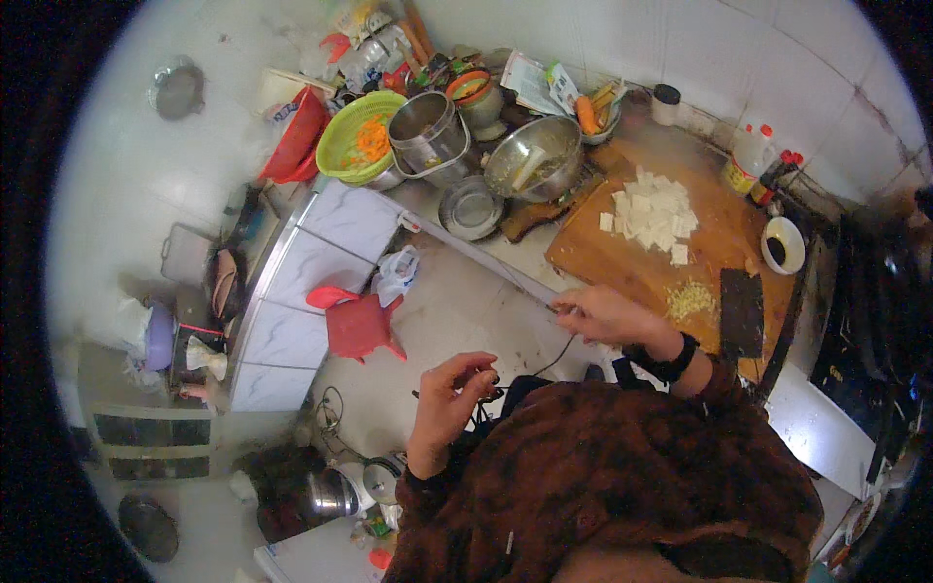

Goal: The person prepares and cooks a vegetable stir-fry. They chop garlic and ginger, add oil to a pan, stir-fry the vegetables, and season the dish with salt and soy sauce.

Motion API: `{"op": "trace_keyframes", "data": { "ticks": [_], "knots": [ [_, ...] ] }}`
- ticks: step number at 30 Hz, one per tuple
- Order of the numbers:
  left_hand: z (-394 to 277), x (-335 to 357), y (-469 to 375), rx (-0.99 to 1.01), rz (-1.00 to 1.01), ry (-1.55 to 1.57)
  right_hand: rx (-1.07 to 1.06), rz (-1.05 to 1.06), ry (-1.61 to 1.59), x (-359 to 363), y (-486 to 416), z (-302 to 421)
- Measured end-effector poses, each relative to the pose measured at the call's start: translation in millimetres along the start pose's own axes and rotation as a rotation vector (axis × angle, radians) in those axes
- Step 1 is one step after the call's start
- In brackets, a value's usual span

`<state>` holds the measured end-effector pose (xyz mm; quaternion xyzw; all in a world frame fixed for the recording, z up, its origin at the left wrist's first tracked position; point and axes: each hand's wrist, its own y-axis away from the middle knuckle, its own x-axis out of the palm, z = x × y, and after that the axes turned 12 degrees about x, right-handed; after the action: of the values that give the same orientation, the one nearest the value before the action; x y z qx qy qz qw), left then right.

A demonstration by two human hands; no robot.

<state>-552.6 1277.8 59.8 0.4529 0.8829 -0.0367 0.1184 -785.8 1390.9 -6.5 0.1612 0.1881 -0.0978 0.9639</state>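
My left hand (453,401) is raised in front of my body, fingers bent and thumb apart from them. A dark thin cable (481,415) passes close to its fingertips; whether I hold it cannot be told. My right hand (609,315), with a black band at the wrist, is by the counter's front edge, its fingers curled and the palm hidden. Beyond it lies a wooden cutting board (583,244) with a heap of thin white square slices (652,211). Chopped pale yellow bits (691,300) and a dark-bladed cleaver (741,310) are also on the board.
A white bowl of dark liquid (804,244) stands at the board's right, by bottles (747,157). Along the wall are a steel bowl (536,186), a steel pot (437,149) and a green colander (332,146) with orange pieces. A red stool (358,326) stands on the floor.
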Motion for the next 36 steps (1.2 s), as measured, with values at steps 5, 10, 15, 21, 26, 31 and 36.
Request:
{"op": "trace_keyframes", "data": {
  "ticks": [5, 10, 15, 21, 26, 31, 36],
  "knots": [
    [32.6, -63.5, -72.8, 0.057, 0.141, -0.109, -0.097, -0.18, 0.214, -45.9, -86.3, 56.8],
    [57.2, -130.9, -183.6, 0.299, 0.228, -0.1, -0.026, -0.303, 0.29, -106.0, -195.1, 105.8],
    [73.1, -198.5, -285.1, 0.307, 0.431, -0.056, 0.15, -0.603, 0.558, -174.2, -291.3, 128.2],
    [97.7, -241.2, -355.3, 0.268, 0.599, 0.083, 0.393, -0.513, 0.232, -266.4, -411.6, 104.9],
    [112.7, -264.4, -379.5, 0.164, 0.619, 0.192, 0.326, -0.472, 0.154, -304.5, -536.0, 43.0],
    [133.2, -288.2, -393.8, -0.012, 0.556, 0.206, 0.513, -0.554, 0.443, -311.1, -639.1, -24.5],
    [160.8, -296.8, -404.5, -0.093, 0.48, 0.245, 0.211, -0.466, 0.742, -307.7, -664.3, -47.9]
  ]
}}
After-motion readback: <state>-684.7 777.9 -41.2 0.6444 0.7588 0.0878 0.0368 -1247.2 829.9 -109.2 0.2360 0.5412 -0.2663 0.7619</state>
